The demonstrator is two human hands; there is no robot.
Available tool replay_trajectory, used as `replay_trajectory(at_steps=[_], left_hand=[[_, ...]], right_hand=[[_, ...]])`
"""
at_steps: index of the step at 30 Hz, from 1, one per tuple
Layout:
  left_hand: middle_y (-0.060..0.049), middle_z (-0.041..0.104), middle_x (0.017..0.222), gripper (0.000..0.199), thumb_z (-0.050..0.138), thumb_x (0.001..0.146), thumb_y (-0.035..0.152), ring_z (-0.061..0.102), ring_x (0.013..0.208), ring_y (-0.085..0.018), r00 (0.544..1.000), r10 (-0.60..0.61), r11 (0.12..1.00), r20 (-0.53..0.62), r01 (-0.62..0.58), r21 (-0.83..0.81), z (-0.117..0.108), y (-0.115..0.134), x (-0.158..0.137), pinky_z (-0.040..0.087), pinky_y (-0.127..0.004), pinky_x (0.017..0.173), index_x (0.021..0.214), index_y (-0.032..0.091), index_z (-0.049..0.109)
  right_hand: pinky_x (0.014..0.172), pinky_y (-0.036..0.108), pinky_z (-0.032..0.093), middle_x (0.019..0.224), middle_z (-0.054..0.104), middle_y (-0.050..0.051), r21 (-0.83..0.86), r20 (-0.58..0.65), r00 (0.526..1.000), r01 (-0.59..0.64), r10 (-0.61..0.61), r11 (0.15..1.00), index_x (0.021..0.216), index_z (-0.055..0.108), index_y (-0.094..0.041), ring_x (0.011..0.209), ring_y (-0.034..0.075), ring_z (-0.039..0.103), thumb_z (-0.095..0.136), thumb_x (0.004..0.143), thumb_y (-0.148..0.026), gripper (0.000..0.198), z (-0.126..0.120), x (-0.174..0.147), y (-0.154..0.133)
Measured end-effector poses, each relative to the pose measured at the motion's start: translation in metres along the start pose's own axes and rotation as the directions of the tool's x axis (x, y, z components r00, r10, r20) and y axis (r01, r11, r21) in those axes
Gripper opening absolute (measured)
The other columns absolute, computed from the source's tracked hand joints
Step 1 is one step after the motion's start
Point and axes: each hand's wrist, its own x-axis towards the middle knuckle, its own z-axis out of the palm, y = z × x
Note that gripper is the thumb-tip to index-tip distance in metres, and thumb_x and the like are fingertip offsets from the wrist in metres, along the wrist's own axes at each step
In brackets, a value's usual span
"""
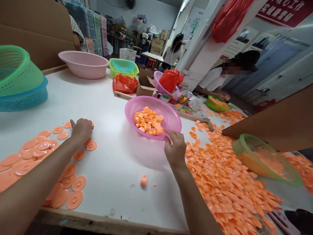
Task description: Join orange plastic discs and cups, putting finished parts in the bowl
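My left hand [81, 131] is over the right edge of a spread of flat orange discs [36, 151]. Its thumb stands away from the curved fingers, and an orange edge shows by the fingertips; what lies under the palm is hidden. My right hand [175, 147] is at the near right rim of a pink basin [168, 119], thumb and fingers apart, fingertips slightly blurred. Inside the basin lies a heap of small orange cup-shaped pieces [148, 120]. One orange piece [143, 180] sits alone on the white table [114, 182] in front.
A large heap of orange pieces [227, 176] covers the table's right side, beside a tilted green basket [244, 147]. Green and blue baskets [22, 78] and a pale pink basin [84, 65] stand left. Behind are a mug [163, 97] and a cardboard box [144, 83]. A co-worker [215, 80] sits at right.
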Motion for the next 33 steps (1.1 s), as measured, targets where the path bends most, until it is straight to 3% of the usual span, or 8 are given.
replay_trajectory(at_steps=[2,5,7,10,13,18,24,33], left_hand=[[-0.006,0.060,0.080,0.028,0.046,0.088,0.022,0.043,0.121,-0.037,0.997,-0.062,0.998,-0.035,0.063,0.007,0.005,-0.004,-0.005,0.026,-0.062,0.103,0.061,0.014,0.049],[-0.008,0.066,0.082,0.023,0.052,0.086,0.028,0.056,0.107,-0.033,0.995,-0.096,0.995,-0.032,0.095,-0.035,0.015,0.010,-0.020,0.041,-0.051,0.094,0.069,0.015,0.061],[-0.007,0.070,0.082,0.028,0.053,0.086,0.039,0.065,0.084,-0.025,0.994,-0.093,0.981,0.049,0.100,-0.164,0.022,0.030,-0.042,0.051,-0.039,0.079,0.082,0.017,0.069],[-0.008,0.074,0.086,0.039,0.061,0.080,0.051,0.068,0.065,-0.021,0.940,-0.087,0.783,0.331,0.270,-0.560,0.035,0.065,-0.088,0.055,-0.033,0.059,0.093,0.017,0.074],[-0.010,0.077,0.094,0.038,0.070,0.075,0.049,0.073,0.085,-0.026,0.856,0.012,0.528,0.517,0.433,-0.730,0.050,0.090,-0.134,0.060,-0.037,0.078,0.092,0.016,0.077],[-0.010,0.075,0.112,0.047,0.080,0.066,0.034,0.071,0.099,-0.027,0.880,-0.031,0.536,0.474,0.415,-0.735,0.074,0.099,-0.168,0.059,-0.039,0.086,0.111,0.021,0.073],[-0.010,0.076,0.108,0.055,0.075,0.067,0.030,0.072,0.099,-0.025,0.916,-0.059,0.388,0.396,0.386,-0.837,0.095,0.106,-0.180,0.059,-0.040,0.091,0.120,0.018,0.066],[-0.009,0.074,0.112,0.050,0.074,0.070,0.032,0.070,0.106,-0.025,0.923,-0.106,0.347,0.370,0.383,-0.856,0.105,0.112,-0.189,0.056,-0.039,0.096,0.117,0.017,0.066]], right_hand=[[0.080,0.038,0.052,0.092,0.068,0.007,0.135,0.166,0.985,0.024,-0.047,0.991,0.099,0.072,-0.023,0.089,0.023,0.062,0.049,0.085,-0.007,0.031,-0.011,-0.035,-0.015],[0.078,0.034,0.055,0.102,0.068,0.006,0.273,0.497,0.861,-0.038,-0.107,0.961,0.107,0.072,-0.028,0.094,0.020,0.064,0.049,0.079,0.000,0.045,-0.017,-0.084,-0.030],[0.079,0.035,0.055,0.102,0.068,0.006,0.287,0.586,0.803,-0.078,-0.110,0.955,0.100,0.075,-0.028,0.097,0.021,0.063,0.053,0.074,0.002,0.046,-0.012,-0.107,-0.030],[0.074,0.033,0.054,0.081,0.069,0.003,0.308,0.595,0.804,-0.242,0.013,0.920,0.083,0.077,-0.025,0.078,0.018,0.065,0.054,0.074,-0.001,0.034,0.000,-0.123,-0.028],[0.062,0.028,0.053,0.071,0.068,0.002,0.373,0.531,0.803,-0.509,0.271,0.776,0.082,0.075,-0.020,0.063,0.015,0.062,0.055,0.078,-0.011,0.022,0.006,-0.120,-0.034],[0.046,0.022,0.046,0.058,0.061,-0.002,0.460,0.553,0.699,-0.710,0.454,0.533,0.073,0.067,-0.018,0.052,0.013,0.054,0.058,0.072,-0.019,0.009,0.011,-0.109,-0.054],[0.043,0.021,0.040,0.055,0.061,-0.003,0.394,0.573,0.706,-0.683,0.417,0.615,0.066,0.067,-0.018,0.047,0.011,0.050,0.061,0.072,-0.019,0.008,0.025,-0.120,-0.063],[0.059,0.025,0.049,0.070,0.067,0.001,0.414,0.482,0.830,-0.497,0.279,0.763,0.073,0.064,-0.019,0.065,0.015,0.062,0.058,0.082,-0.020,0.010,0.034,-0.135,-0.062]])
